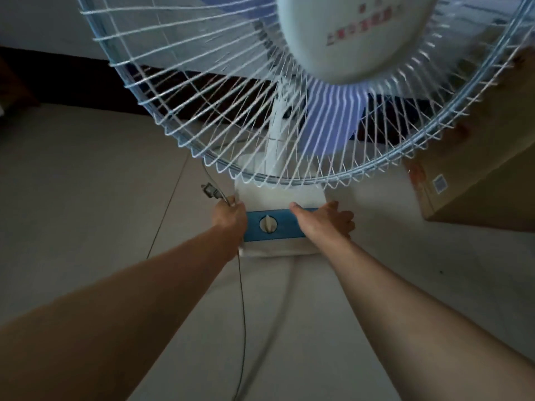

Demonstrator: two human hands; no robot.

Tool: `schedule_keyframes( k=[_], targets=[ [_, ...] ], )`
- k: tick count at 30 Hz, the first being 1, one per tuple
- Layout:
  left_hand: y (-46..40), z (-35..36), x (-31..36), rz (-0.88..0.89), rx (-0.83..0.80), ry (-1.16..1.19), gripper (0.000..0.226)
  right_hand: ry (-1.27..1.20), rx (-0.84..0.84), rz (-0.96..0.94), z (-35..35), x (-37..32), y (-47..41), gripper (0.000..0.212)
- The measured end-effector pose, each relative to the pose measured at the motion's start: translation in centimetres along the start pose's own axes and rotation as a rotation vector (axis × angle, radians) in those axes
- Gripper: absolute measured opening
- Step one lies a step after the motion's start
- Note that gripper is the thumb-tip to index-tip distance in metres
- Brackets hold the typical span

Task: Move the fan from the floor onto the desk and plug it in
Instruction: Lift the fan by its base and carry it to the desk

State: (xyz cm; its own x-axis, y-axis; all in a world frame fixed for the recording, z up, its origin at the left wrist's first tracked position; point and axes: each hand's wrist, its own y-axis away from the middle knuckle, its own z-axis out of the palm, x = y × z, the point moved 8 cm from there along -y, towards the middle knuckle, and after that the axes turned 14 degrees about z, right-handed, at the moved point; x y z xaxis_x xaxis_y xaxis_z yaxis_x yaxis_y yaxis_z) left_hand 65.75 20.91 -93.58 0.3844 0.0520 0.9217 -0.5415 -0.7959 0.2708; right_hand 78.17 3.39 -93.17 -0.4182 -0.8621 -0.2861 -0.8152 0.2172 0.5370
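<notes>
A white table fan point(289, 134) with a wire cage, blue blades and a round white hub fills the upper view. Its white base point(278, 195) has a blue control strip with a white dial point(268, 224). My left hand point(228, 218) grips the base's left side and also pinches the fan's thin cord, whose dark plug point(209, 190) sticks out just above the hand. My right hand point(327, 219) grips the base's right side, thumb on the blue strip. The cord point(241, 299) hangs down from my left hand. The base appears lifted above the floor.
A pale tiled floor point(86, 198) lies below. A brown cardboard box point(477, 183) stands at the right, close to the cage. A dark band runs along the bottom of the far wall point(72, 79). The room is dim.
</notes>
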Motion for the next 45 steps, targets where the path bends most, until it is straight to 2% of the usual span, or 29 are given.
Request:
schedule_keyframes(
  k=[5, 8, 10, 12, 26, 28, 32, 38, 45],
  targets=[
    [-1.0, 0.2, -0.4, -0.052, 0.008, -0.094, 0.024, -0.102, -0.062, 0.017, 0.3, -1.1, -1.5, 0.092],
    [-1.3, 0.9, -0.9, -0.090, 0.007, -0.096, 0.046, -0.142, -0.081, 0.018, 0.3, -1.6, -2.5, 0.094],
    [-1.4, 1.3, -1.1, -0.109, -0.006, -0.178, 0.065, -0.148, -0.078, 0.020, 0.2, -1.4, -3.0, 0.098],
    [-1.5, 1.4, -1.1, -0.114, -0.012, -0.245, 0.075, -0.138, -0.072, 0.006, 0.1, -1.3, -3.2, 0.102],
    [-0.1, 0.4, -1.0, -0.062, 0.016, 0.022, 0.058, -0.280, -0.108, -0.075, -0.4, 0.2, -1.1, 0.106],
    [0.2, 0.0, -0.7, -0.044, 0.001, 0.001, 0.058, -0.252, -0.108, -0.090, -0.4, 0.2, -0.7, 0.105],
    [0.8, -0.8, -0.4, -0.017, 0.006, -0.055, 0.073, -0.223, -0.102, -0.134, -0.3, 0.3, 0.2, 0.102],
    [1.7, -1.8, -0.2, 0.050, 0.013, -0.119, 0.060, -0.258, -0.064, -0.151, -0.5, 1.3, 1.4, 0.106],
    [3.2, -4.0, 3.2, 0.090, 0.045, -0.181, 0.062, -0.301, -0.039, -0.175, -3.7, 0.5, 4.6, 0.101]
  ],
)
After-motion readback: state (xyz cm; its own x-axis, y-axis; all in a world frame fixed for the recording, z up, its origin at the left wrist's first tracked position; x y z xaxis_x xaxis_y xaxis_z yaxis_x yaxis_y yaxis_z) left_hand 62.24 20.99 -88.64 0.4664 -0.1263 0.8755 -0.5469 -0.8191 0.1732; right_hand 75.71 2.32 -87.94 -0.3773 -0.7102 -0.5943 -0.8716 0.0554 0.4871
